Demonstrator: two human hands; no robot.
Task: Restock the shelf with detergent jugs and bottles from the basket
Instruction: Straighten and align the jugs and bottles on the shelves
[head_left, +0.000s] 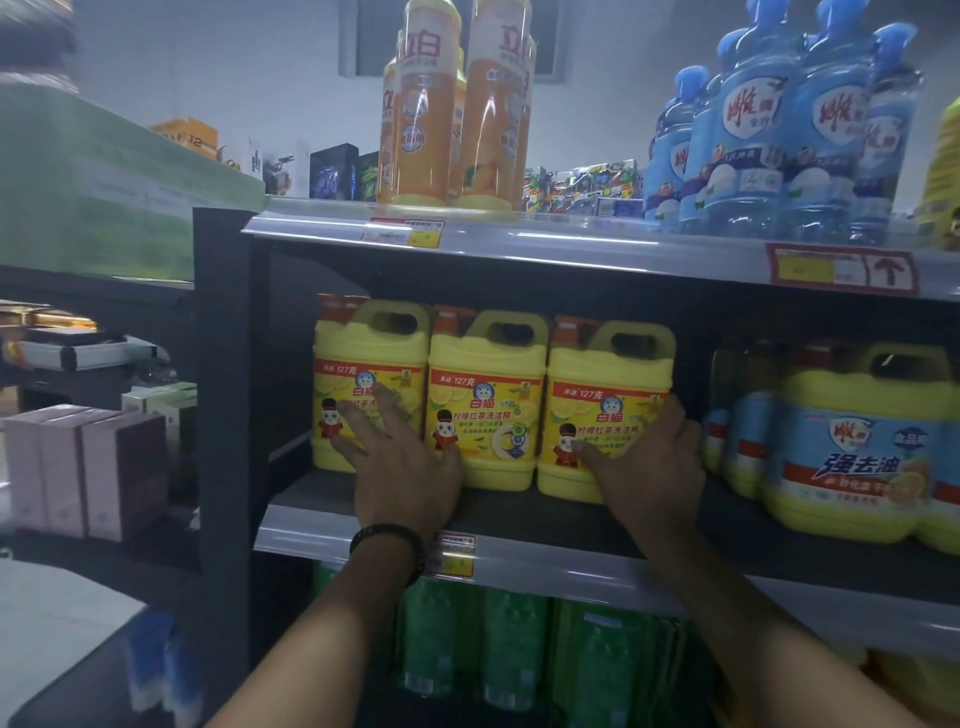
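Straightening a row looks like the step in hand: three yellow plastic detergent jugs with lemon labels (485, 410) stand side by side on the dark middle shelf (545, 512). The left hand (402, 462) lies flat, fingers straight and spread, pressing the front of the leftmost jug (358, 364). The right hand (647, 457) wraps the outer edge of the rightmost jug (608, 374), thumb on its label. This stretch looks stocked, I'd judge. The basket is out of sight, so what remains I cannot tell
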